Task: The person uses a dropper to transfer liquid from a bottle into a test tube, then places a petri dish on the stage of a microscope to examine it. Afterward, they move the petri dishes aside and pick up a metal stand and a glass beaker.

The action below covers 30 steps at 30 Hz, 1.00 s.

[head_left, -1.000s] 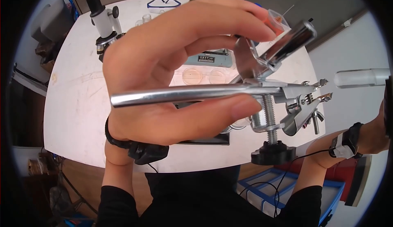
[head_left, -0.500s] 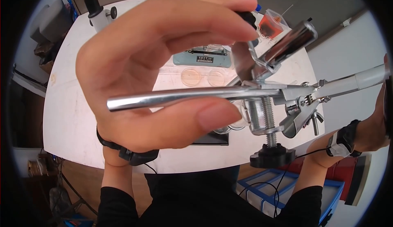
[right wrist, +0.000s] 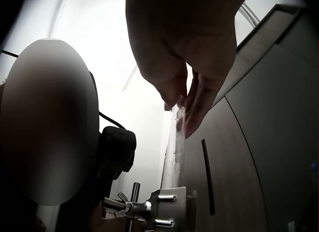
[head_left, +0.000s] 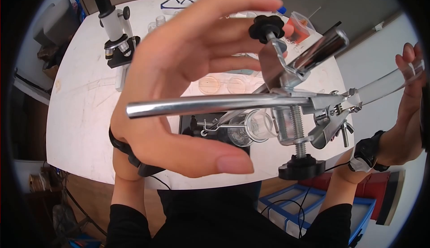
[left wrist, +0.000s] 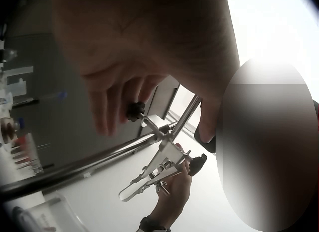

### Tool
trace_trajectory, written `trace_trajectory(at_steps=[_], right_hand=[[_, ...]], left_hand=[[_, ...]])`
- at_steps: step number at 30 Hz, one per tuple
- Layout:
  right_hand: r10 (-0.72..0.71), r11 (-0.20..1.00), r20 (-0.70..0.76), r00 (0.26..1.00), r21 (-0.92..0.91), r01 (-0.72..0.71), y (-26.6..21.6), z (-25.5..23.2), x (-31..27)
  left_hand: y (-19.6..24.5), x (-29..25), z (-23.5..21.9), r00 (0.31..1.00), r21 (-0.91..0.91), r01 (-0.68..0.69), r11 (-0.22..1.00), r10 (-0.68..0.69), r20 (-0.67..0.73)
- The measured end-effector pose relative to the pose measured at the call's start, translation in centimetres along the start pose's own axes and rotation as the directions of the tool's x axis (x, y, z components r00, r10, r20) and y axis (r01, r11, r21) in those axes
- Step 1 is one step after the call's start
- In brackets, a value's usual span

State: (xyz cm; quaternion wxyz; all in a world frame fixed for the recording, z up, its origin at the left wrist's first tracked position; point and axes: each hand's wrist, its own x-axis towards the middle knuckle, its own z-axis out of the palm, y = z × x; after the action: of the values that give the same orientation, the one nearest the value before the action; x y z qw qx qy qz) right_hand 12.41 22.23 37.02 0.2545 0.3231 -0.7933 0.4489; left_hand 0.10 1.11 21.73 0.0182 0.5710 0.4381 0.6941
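My left hand curves loosely around a metal clamp and its holder, thumb and fingers spread apart. Its fingertips lie close behind the upper black screw knob; the thumb stands clear of the lower black knob. The clamp's long rod crosses in front of the palm, and its holder sits on a steel stand rod. At the right, my right hand pinches the upper end of a glass test tube. The tube slants, its lower end between the clamp's prongs.
On the white table a microscope stands at the left. Two round glass dishes lie behind the stand. Glassware sits beneath the clamp, beside a dark base. At the back are safety glasses and a box with red contents.
The test tube has moved left, from apart into the clamp's prongs, and tilts up toward my right hand. My left thumb has dropped away from the holder, and the upper knob shows uncovered.
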Motion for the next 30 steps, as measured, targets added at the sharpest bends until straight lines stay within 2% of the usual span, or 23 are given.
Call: trace_trajectory(at_steps=[4, 6, 8, 10, 12, 18, 24, 30], right_hand=[[0.016, 0.997, -0.009, 1.000, -0.081, -0.017, -0.2, -5.6, -2.2], [0.026, 0.992, -0.015, 1.000, -0.121, -0.028, -0.2, -6.4, -3.2], [0.033, 0.986, -0.019, 0.999, -0.161, -0.036, -0.1, -5.0, -2.9], [0.042, 0.978, -0.024, 0.999, -0.201, -0.046, -0.1, -4.8, -3.2], [0.052, 0.969, -0.031, 0.998, -0.240, -0.058, 0.4, -1.6, -2.2], [0.073, 0.931, -0.058, 0.996, -0.354, -0.089, 0.2, -4.0, -3.8], [0.091, 0.879, -0.087, 0.992, -0.461, -0.121, 0.2, -4.4, -5.1], [0.088, 0.846, -0.129, 0.988, -0.513, -0.142, 0.6, -4.7, -6.1]], left_hand=[[-0.7, 0.2, 0.5, 0.996, -0.115, 0.067, 0.991, -0.059, 0.072], [-1.1, 0.3, 0.8, 0.990, -0.171, 0.104, 0.980, -0.086, 0.111], [-1.7, 0.2, 1.2, 0.983, -0.224, 0.141, 0.964, -0.109, 0.150], [-3.7, 0.6, -0.6, 0.879, -0.087, 0.165, 0.982, -0.107, 0.464], [-3.9, 0.4, -0.8, 0.876, -0.091, 0.204, 0.975, -0.140, 0.462], [-3.6, 0.2, -1.1, 0.823, -0.102, 0.422, 0.901, -0.333, 0.460], [-2.2, -0.4, -0.5, 0.727, -0.114, 0.617, 0.779, -0.509, 0.461], [3.0, 2.0, -1.1, 0.633, -0.128, 0.743, 0.656, -0.628, 0.454]])
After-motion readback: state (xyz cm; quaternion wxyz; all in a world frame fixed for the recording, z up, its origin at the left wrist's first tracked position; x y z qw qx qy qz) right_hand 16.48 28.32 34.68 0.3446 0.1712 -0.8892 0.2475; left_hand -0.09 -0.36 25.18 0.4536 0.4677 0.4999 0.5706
